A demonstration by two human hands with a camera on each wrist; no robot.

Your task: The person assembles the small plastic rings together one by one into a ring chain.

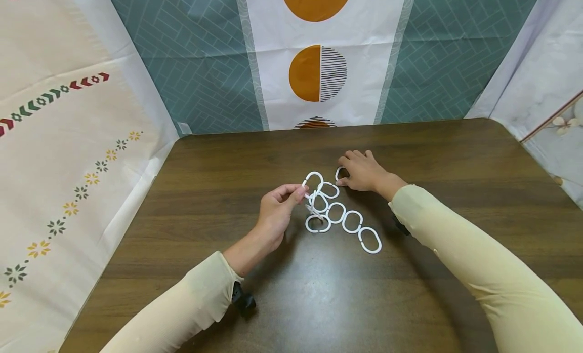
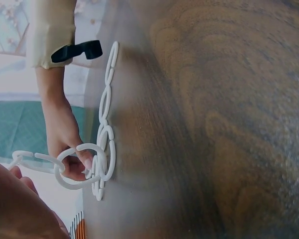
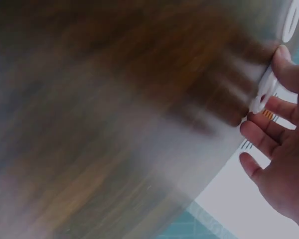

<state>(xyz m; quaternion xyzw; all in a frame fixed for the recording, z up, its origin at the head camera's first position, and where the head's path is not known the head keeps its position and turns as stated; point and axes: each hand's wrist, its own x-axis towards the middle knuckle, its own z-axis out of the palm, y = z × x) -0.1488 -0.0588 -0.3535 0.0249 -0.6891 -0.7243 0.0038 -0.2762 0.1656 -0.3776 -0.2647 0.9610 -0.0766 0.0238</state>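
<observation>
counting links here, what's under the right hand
In the head view, a white oval link shows partly from under the right hand, which covers its right side and the wood-grain tabletop beneath; anything else there is hidden.

A chain of links (image 1: 343,219) is lying partly on the desk (image 1: 314,297), trailing toward the near right. The left hand (image 1: 279,211) is holding its raised part from the left; the right hand (image 1: 363,171), behind and rightward, is surrounding a single link (image 1: 336,174). A cloth backdrop (image 1: 209,64) is hanging behind the desk.
</observation>
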